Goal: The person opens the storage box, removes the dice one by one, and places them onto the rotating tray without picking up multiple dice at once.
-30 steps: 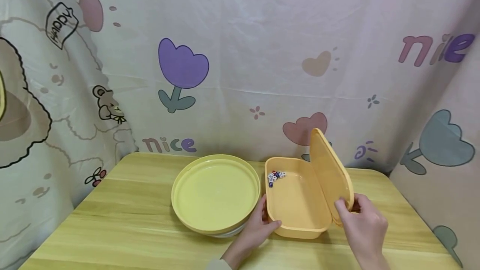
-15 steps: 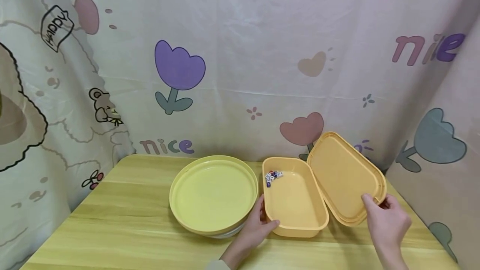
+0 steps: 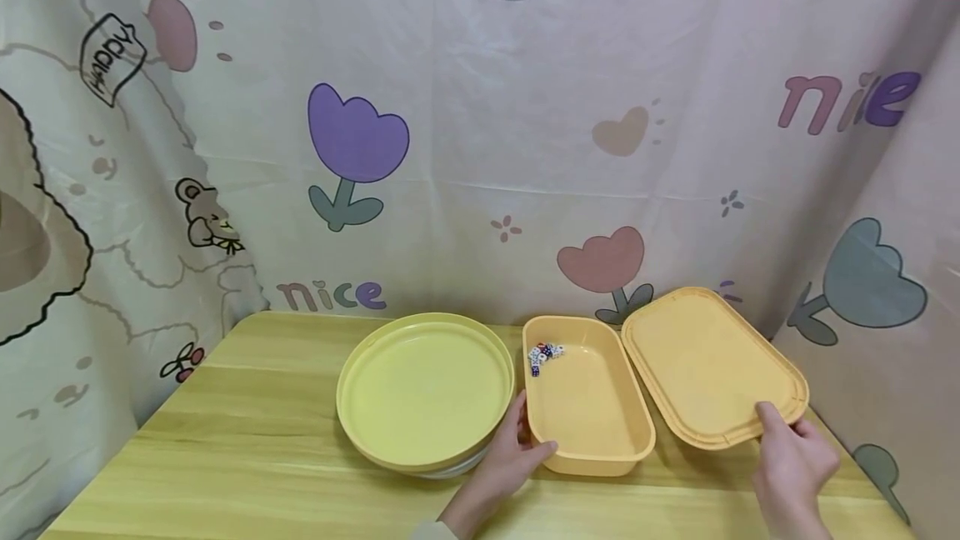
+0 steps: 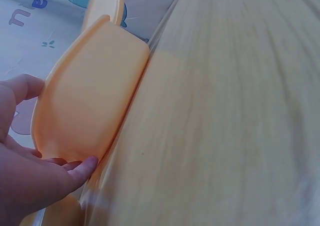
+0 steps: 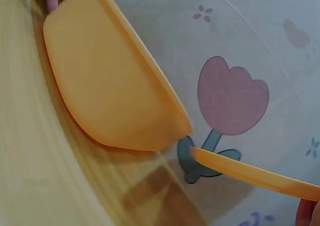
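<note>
An orange-yellow rectangular box with rounded corners stands uncovered on the table in the head view. Several small dice, white, dark blue and red, lie together at its far left inside. My left hand holds the box's near left corner; the left wrist view shows its fingers bent against the box wall. To the right, the matching lid is tilted, its underside facing up. My right hand pinches the lid's near right corner, thumb on top. Edge-on, the lid appears apart from the table in the right wrist view.
Left of the box, a round yellow lid or tray sits on a whitish round container, mostly hidden beneath it. The wood-grain table runs back to a printed curtain.
My right hand has swung the box lid from nearly upright beside the box, out to the right and down, turning its underside upward. The left hand has kept its hold on the box.
</note>
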Demonstrator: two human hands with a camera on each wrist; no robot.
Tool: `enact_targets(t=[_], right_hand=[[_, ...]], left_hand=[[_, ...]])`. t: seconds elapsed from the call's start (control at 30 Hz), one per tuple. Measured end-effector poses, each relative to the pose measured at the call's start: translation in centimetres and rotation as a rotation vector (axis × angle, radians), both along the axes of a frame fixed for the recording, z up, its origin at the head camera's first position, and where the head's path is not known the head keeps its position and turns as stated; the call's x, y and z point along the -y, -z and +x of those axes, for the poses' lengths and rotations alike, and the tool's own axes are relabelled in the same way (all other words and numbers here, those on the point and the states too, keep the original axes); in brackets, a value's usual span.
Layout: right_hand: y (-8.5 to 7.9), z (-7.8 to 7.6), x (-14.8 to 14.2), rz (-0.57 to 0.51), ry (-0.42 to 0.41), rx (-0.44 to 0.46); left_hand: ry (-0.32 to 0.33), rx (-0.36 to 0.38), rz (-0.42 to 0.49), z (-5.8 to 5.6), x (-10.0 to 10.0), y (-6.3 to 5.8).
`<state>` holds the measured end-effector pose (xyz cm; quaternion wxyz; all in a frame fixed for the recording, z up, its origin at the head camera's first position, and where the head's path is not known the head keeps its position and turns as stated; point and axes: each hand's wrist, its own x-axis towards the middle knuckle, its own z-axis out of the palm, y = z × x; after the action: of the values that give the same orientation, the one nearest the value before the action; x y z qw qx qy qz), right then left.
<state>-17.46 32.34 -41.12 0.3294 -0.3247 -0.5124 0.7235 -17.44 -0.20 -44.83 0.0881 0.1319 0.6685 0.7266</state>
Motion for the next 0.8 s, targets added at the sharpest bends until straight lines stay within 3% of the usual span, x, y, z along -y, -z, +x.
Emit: enact_targets(t=[0.17,0.4,0.6,0.67,0.8], right_hand=[[2.2,-0.5,-1.2,-0.188,-0.102,0.051],[2.1,0.0,-0.8,-0.358,-0.314,0.157],[3.5,0.3,-2.4,-0.529,-0.678,0.202],[3.9,0.3,-3.0,-0.504,-0.751,0.214],[3.6,0.5,-3.4,-0.252,-0.774,0.296]], left_hand=[[-0.008,0.002,-0.001,0.0,0.1,0.0],[-0.007,-0.009,-0.003,-0.1,0.0,0.2],[-0.005,0.000,0.006,-0.1,0.0,0.1],[-0.009,-0.003,0.008,-0.2,-0.1,0.1],[-0.010,-0.004,-0.007,-0.3,0.0,0.0]])
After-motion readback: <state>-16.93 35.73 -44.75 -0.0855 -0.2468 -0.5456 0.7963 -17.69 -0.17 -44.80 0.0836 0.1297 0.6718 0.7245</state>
